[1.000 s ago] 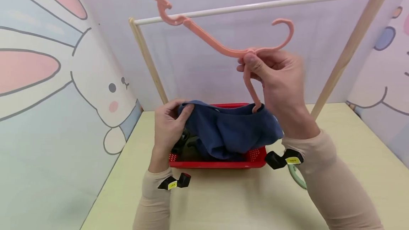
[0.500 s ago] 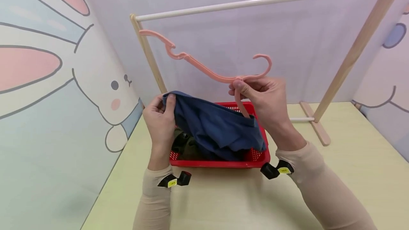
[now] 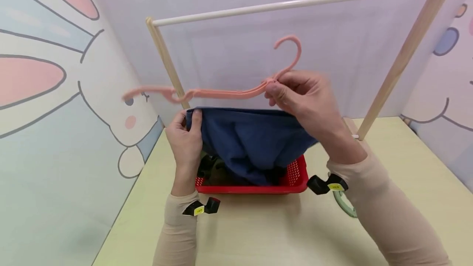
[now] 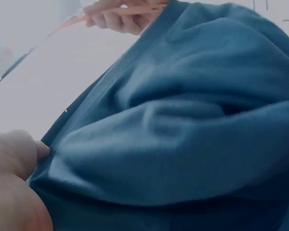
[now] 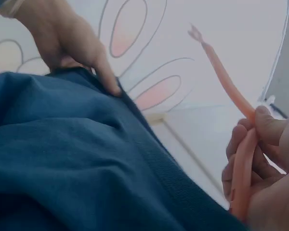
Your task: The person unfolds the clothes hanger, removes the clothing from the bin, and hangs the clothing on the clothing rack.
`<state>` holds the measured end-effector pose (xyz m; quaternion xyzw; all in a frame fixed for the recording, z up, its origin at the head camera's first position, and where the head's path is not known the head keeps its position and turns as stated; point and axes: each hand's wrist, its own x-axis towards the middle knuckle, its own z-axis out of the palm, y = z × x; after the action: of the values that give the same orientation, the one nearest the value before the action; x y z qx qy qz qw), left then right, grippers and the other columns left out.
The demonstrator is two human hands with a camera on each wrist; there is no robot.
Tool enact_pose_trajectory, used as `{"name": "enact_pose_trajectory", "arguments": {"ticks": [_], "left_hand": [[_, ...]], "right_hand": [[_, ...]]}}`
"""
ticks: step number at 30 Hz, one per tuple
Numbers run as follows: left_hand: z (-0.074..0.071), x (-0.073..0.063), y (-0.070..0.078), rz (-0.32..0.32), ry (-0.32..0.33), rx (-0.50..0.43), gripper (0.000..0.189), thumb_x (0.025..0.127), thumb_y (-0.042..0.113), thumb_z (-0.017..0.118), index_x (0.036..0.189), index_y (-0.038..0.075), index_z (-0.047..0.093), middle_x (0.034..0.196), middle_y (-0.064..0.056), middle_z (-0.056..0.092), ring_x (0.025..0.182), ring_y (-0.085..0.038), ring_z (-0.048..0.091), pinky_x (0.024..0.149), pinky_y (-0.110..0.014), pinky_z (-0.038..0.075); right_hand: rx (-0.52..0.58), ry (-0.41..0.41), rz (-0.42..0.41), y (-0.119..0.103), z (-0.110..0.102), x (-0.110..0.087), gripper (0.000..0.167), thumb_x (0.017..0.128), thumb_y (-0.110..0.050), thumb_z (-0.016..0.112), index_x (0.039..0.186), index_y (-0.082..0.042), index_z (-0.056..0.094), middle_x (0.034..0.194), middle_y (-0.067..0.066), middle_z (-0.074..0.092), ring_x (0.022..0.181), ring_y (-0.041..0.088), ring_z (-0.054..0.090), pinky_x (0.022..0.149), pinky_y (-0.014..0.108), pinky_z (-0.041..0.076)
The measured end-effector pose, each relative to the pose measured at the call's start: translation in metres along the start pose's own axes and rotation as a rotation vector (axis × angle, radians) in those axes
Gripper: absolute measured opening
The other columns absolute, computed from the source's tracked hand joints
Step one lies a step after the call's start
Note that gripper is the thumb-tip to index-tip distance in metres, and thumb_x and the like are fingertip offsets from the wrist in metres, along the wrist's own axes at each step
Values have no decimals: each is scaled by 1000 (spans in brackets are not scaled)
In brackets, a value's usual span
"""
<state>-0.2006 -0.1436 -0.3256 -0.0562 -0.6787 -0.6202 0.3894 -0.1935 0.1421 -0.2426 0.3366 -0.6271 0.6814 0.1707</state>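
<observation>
Thumb and fingers of the right grip (image 3: 308, 104), right of centre, pinch the hanger (image 3: 225, 93) where its hook meets the arms. The long arm, sloping to the upper left half a second ago, is now almost level above the cloth (image 3: 251, 138), its blurred end reaching past the left grip (image 3: 186, 136) to the left of the frame. That suggests hanger and cloth are better aligned, though this arm lies outside the cloth. The other arm's far end is hidden, so I cannot tell whether it sits inside. The left grip pinches the cloth's upper left corner, the edge nearly straight. Below are the basket (image 3: 255, 190) and bench (image 3: 251, 237); the rail (image 3: 295, 5) crosses the top.
</observation>
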Motion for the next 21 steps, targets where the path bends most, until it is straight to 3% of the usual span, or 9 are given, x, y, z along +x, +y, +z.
{"name": "enact_pose_trajectory", "arguments": {"ticks": [4, 8, 12, 14, 18, 21], "left_hand": [[-2, 3, 2, 24, 5, 12, 22, 106, 18, 78, 118, 1, 84, 93, -8, 77, 78, -9, 66, 68, -21, 50], [-3, 2, 5, 61, -58, -24, 20, 105, 16, 79, 104, -4, 79, 81, -2, 67, 66, -12, 60, 59, -22, 48], [-1, -3, 7, 55, -153, -58, 19, 106, 13, 78, 102, -5, 78, 79, 1, 66, 65, -14, 61, 59, -23, 49], [0, -6, 7, 40, -212, -83, 18, 106, 11, 76, 102, -6, 78, 78, 0, 66, 65, -16, 63, 59, -25, 51], [4, -13, 9, 26, -335, -98, 16, 108, 9, 74, 107, -5, 80, 83, 1, 72, 73, -19, 69, 63, -26, 55], [4, -16, 14, 38, -343, -116, 16, 108, 8, 73, 108, -6, 80, 85, 2, 74, 75, -18, 70, 65, -26, 56]], "right_hand": [[-93, 11, -122, -14, -5, 11, 10, 99, -1, 82, 104, 7, 85, 95, 17, 82, 76, 22, 74, 79, 26, 65], [-294, 81, -234, -10, -10, 18, 10, 96, 5, 83, 105, 5, 86, 90, 5, 83, 71, 18, 75, 70, 24, 63], [-371, 107, -235, 2, -16, 14, 12, 96, 5, 83, 106, 0, 88, 86, 2, 82, 67, 16, 74, 61, 22, 58], [-321, 126, -186, 7, -18, 7, 10, 97, 4, 83, 105, -1, 88, 86, 6, 82, 65, 17, 72, 56, 20, 53], [-73, 212, -49, 9, -24, -10, 14, 98, 0, 83, 109, 8, 85, 90, 16, 82, 71, 22, 76, 50, 22, 47], [86, 250, 6, 9, -29, -19, 20, 100, 1, 81, 111, 17, 79, 94, 22, 82, 80, 29, 81, 55, 24, 55]]}}
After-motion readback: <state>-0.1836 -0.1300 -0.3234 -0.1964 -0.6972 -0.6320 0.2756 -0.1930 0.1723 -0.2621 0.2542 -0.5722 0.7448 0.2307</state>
